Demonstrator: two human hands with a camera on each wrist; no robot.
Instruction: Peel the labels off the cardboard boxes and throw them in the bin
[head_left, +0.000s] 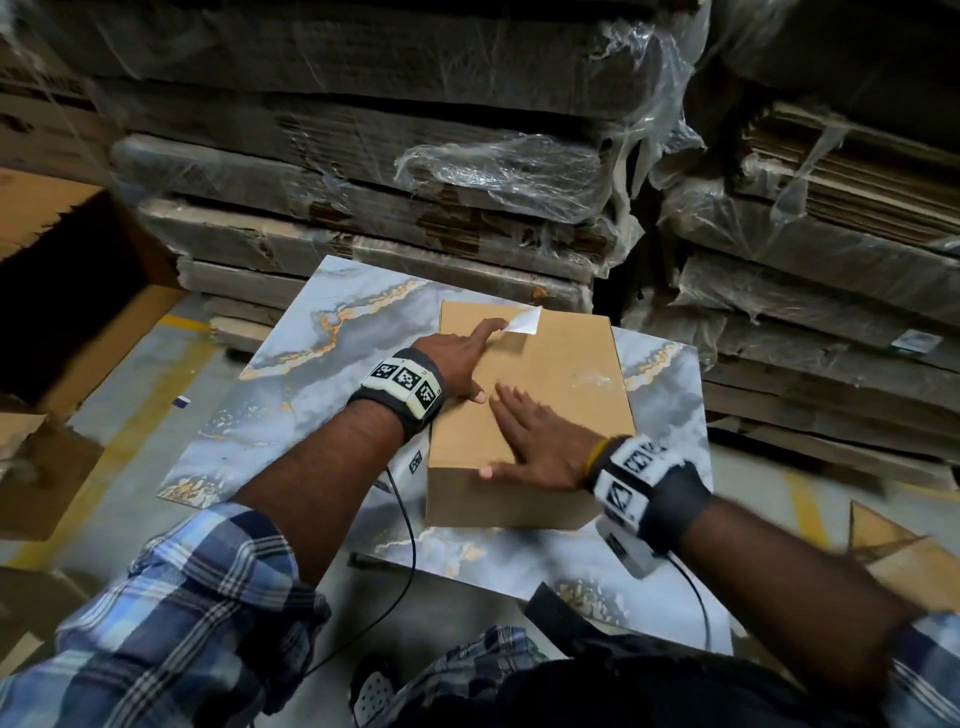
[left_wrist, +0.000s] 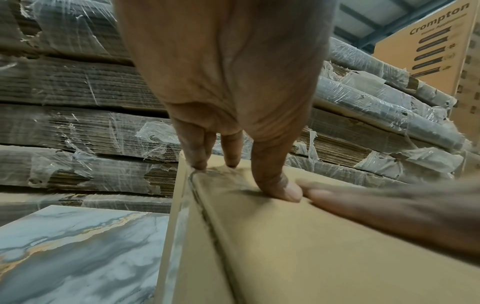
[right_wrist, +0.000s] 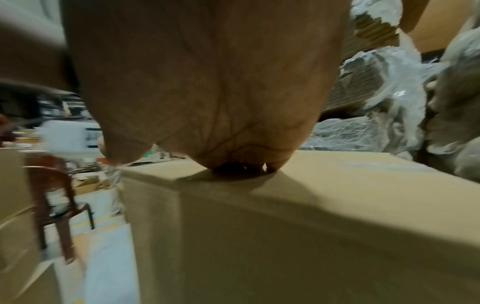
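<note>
A brown cardboard box (head_left: 566, 364) lies on a marble-patterned board (head_left: 311, 374). A white label (head_left: 522, 319) sits at the far left corner of its top, with one edge lifted. My left hand (head_left: 480, 358) rests on the box top, fingers straight, and the index fingertip touches the label's near edge. In the left wrist view the fingers (left_wrist: 200, 156) and thumb press on the box (left_wrist: 285, 246), and the label is hidden. My right hand (head_left: 511, 434) lies flat on the near part of the top, fingers spread. The right wrist view shows its palm (right_wrist: 207, 92) over the box (right_wrist: 285, 226).
Stacks of flattened cardboard (head_left: 389, 171) wrapped in plastic film rise right behind the board. An open carton (head_left: 67, 291) stands at the left, and another carton flap (head_left: 904, 556) at the right. A printed carton (left_wrist: 428, 47) stands far right. A red chair (right_wrist: 59, 195) is off to the left.
</note>
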